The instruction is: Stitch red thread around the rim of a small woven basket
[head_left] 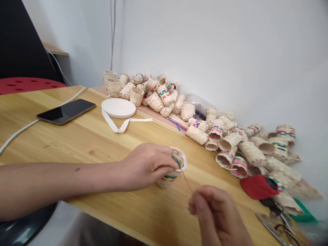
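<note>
A small woven basket [167, 180] with coloured bands rests on the wooden table. White tape lines its rim [183, 158], with stitches wrapped over the edge. My left hand [146, 165] grips the near side of that rim, thumb outside and fingers reaching in over the opening. From the rim a thin reddish-brown thread [188, 181] runs down to my right hand [217, 212]. The fingers of this hand are pinched together on the thread; whether a needle is between them I cannot make out.
A roll of white tape [118, 107] with a loose end lies beyond my left hand, near a phone [67, 111] and a white cable [20, 131]. Many woven baskets [164, 95] are heaped along the wall. Scissors [271, 229] and a red item [256, 187] lie at right.
</note>
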Motion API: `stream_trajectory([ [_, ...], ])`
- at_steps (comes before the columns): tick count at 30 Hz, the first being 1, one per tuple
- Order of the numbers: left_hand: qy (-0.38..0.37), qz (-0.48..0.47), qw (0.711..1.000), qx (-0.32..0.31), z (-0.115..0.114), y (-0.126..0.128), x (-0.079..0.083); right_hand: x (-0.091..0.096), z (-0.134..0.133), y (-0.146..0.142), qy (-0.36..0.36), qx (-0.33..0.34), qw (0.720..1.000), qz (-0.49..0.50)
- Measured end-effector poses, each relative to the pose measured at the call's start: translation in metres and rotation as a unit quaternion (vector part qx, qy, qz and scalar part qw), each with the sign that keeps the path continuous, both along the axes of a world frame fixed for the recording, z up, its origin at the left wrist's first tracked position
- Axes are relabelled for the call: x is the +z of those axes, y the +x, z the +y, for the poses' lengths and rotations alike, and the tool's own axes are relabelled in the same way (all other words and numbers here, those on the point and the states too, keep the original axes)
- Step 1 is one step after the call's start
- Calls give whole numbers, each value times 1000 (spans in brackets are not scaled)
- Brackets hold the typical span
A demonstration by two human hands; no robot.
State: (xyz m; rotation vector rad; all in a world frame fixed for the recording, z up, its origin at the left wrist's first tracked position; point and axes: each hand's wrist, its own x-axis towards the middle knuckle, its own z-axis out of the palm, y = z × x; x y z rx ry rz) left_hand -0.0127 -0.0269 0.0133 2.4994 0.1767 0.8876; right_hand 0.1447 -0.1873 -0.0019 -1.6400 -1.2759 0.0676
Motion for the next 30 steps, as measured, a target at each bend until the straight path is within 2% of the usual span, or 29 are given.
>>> stream_trajectory([
  [3, -7, 1, 1000, 1, 0, 0, 1, -10, 15, -10, -21, 18, 998, -54],
  [6, -17, 3, 1000, 2, -1, 0, 3, -10, 22, -8, 3, 53, 993, -107],
  [9, -26, 10, 1000, 12, -1, 0, 5, -9, 25, -5, 18, 52, 991, -125],
  [20, -34, 11, 999, 19, -1, 1, 6, -13, 26, -6, 0, 53, 989, -137],
  [30, -28, 13, 999, 22, -2, 1, 5, -9, 27, -9, 0, 48, 992, -119],
])
